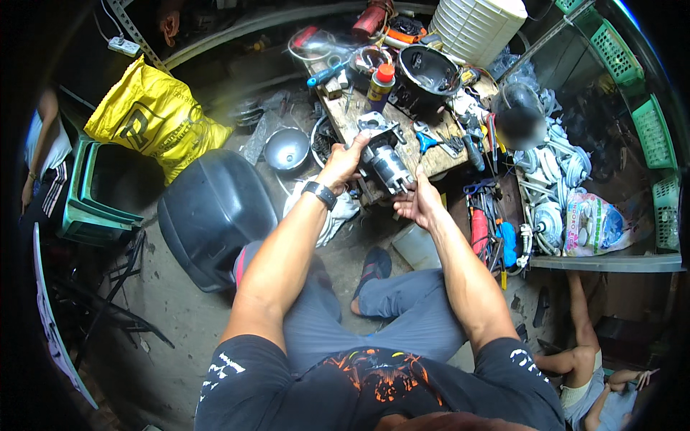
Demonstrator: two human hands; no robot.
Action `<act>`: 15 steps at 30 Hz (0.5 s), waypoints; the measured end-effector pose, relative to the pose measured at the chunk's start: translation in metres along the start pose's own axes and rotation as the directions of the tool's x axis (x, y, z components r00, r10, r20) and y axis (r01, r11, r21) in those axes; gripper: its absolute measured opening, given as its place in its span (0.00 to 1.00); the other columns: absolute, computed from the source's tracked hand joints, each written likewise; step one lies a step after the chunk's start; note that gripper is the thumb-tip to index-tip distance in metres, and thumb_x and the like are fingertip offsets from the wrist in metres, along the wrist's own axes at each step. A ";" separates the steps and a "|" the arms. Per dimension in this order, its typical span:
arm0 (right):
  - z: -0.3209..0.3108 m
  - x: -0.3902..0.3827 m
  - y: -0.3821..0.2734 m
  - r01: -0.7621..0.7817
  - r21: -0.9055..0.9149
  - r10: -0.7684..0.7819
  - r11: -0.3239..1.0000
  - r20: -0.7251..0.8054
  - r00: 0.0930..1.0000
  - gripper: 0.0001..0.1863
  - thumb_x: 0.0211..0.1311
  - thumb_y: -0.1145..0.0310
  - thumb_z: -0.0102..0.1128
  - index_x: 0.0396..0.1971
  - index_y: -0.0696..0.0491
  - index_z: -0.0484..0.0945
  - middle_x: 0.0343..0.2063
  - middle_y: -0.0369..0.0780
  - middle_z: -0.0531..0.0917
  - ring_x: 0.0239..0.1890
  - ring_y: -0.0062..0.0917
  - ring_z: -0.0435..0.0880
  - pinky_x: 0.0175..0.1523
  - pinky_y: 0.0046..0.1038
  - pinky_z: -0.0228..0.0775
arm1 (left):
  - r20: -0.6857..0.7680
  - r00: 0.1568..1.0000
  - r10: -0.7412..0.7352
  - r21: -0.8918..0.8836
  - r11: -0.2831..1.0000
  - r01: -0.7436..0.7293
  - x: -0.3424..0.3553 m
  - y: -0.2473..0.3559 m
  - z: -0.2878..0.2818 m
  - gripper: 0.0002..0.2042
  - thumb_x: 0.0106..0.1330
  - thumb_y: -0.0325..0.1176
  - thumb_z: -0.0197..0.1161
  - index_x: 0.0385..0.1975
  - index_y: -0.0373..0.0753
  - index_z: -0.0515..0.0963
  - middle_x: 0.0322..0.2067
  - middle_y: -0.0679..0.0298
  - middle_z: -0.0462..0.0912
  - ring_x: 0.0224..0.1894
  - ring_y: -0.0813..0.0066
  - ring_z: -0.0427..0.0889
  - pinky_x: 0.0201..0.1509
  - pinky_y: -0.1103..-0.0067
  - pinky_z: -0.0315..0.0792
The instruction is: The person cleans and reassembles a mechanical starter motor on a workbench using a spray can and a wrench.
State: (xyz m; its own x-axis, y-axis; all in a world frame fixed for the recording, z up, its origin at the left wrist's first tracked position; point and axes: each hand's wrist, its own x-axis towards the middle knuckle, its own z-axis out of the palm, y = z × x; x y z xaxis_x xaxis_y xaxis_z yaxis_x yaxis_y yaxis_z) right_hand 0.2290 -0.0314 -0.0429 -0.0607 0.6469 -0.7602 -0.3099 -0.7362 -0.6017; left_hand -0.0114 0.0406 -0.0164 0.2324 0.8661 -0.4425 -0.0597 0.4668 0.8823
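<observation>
Over the near edge of a worn wooden workbench (440,167), I hold an electric motor (390,169) with a silver cylindrical body and a flat metal mounting plate at its far end. My left hand (342,165) is closed round the plate end, thumb on top. At the opposite end, the thumb and fingers of my right hand (420,202) close about the small projecting metal parts; exactly where the fingertips touch is hard to make out. Behind the motor stands a spray can (381,87) with a red cap. A blue three-armed wrench (424,141) lies to its right.
A black pan (430,70) of parts sits farther back. Left are a metal bowl (287,149), a black plastic case (215,219) and a yellow sack (154,118). Tools and white fan-like parts (550,169) crowd the right. Other people are at both sides.
</observation>
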 end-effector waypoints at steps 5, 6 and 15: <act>0.043 -0.033 0.017 0.685 -0.631 -0.886 0.365 -0.010 0.463 0.47 0.56 0.51 0.80 0.67 0.58 0.63 0.56 0.51 0.74 0.52 0.38 0.83 0.55 0.35 0.80 | -0.011 1.000 -0.022 -0.025 0.999 0.021 -0.007 0.001 -0.005 0.51 0.63 0.69 0.66 0.68 0.25 0.60 0.60 0.51 0.77 0.55 0.62 0.82 0.53 0.59 0.80; 0.054 -0.046 0.010 0.664 -0.722 -0.927 0.195 0.085 0.365 0.47 0.52 0.52 0.82 0.65 0.57 0.64 0.56 0.51 0.73 0.57 0.41 0.79 0.59 0.39 0.76 | -0.024 1.000 -0.018 -0.004 1.000 0.018 -0.008 -0.002 -0.005 0.51 0.63 0.68 0.66 0.67 0.25 0.60 0.59 0.50 0.78 0.55 0.62 0.82 0.54 0.60 0.80; 0.054 -0.042 0.044 0.592 -0.804 -0.945 0.060 0.145 0.294 0.40 0.50 0.75 0.76 0.65 0.54 0.66 0.54 0.52 0.70 0.60 0.50 0.73 0.66 0.44 0.68 | -0.056 0.998 0.041 0.031 0.999 -0.040 -0.020 -0.019 0.008 0.45 0.62 0.66 0.67 0.55 0.20 0.71 0.49 0.48 0.80 0.46 0.64 0.84 0.42 0.72 0.81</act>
State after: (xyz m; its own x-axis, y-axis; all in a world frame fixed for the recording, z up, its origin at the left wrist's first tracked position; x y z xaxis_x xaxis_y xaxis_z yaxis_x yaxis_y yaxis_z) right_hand 0.1667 -0.0808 -0.0241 0.1371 0.9144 0.3810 0.7079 0.1786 -0.6834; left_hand -0.0069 0.0130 -0.0234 0.1747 0.8934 -0.4138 -0.0392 0.4263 0.9038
